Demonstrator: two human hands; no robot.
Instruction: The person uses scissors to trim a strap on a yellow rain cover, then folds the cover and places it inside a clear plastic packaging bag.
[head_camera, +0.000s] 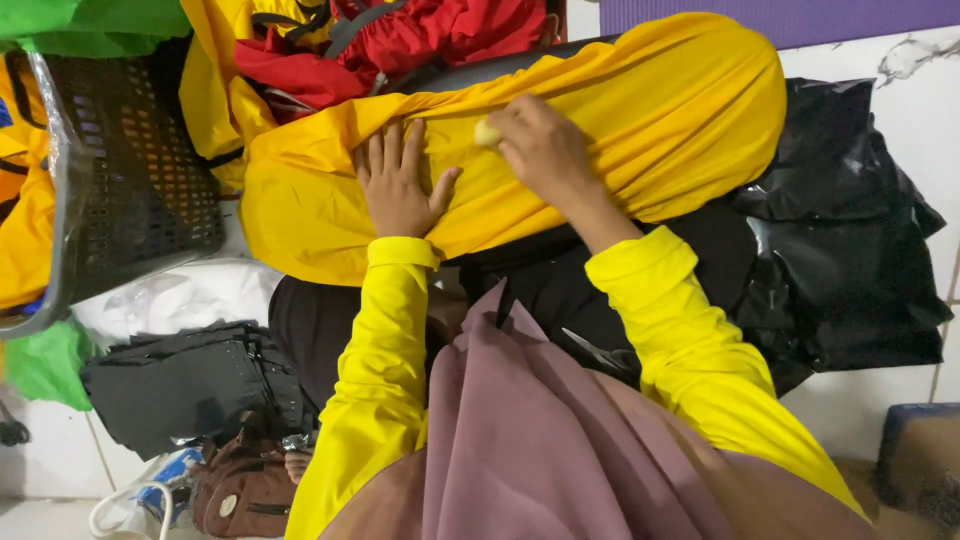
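Yellow stretchy fabric lies draped and gathered in folds over a rounded form, spread across the person's lap. On it the left hand rests flat, fingers spread wide and holding nothing. To its right, the right hand is closed around a small pale yellowish lump, pressing it against the cloth. A black perforated plastic basket stands at the left, crumpled black plastic bags lie at the right, and a red garment sits beyond the fabric.
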